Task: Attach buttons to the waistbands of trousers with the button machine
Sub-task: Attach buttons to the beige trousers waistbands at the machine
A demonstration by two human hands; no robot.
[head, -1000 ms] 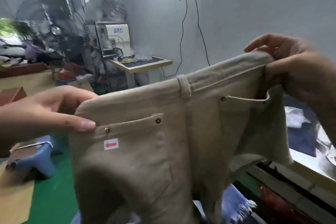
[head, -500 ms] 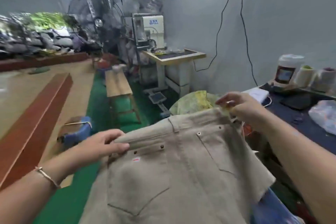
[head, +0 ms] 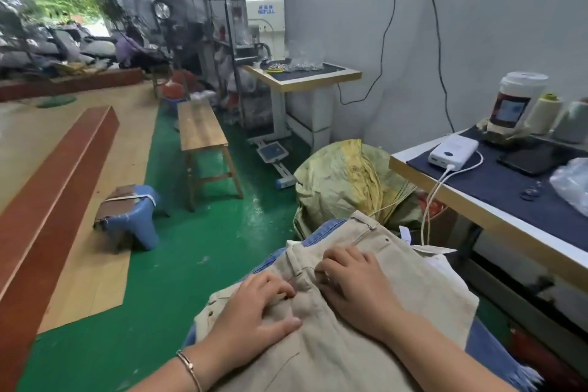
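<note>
Beige trousers (head: 337,356) lie spread over a pile of blue denim (head: 321,229) right below me, waistband toward the far side. My left hand (head: 254,312) rests on the cloth with curled fingers digging into a fold near a rivet, thumb lying flat. Just right of it, my right hand (head: 353,286) curls its fingers into the fabric beside a belt loop (head: 297,264). The two hands almost touch. No button shows on the waistband from here. A few small metal pieces (head: 529,192) lie on the work table's navy cover.
The work table (head: 445,197) at the right carries a power bank (head: 451,149), thread cones, a jar and a plastic bag (head: 572,181). A yellow-green sack (head: 343,181) stands ahead, with a white BEFULL machine (head: 261,19) behind it. A bench (head: 200,130) and blue stool (head: 133,216) stand to the left.
The trousers, held up by the waistband in both hands before, now lie flat on the pile. Both hands have come together at the middle of the waistband area.
</note>
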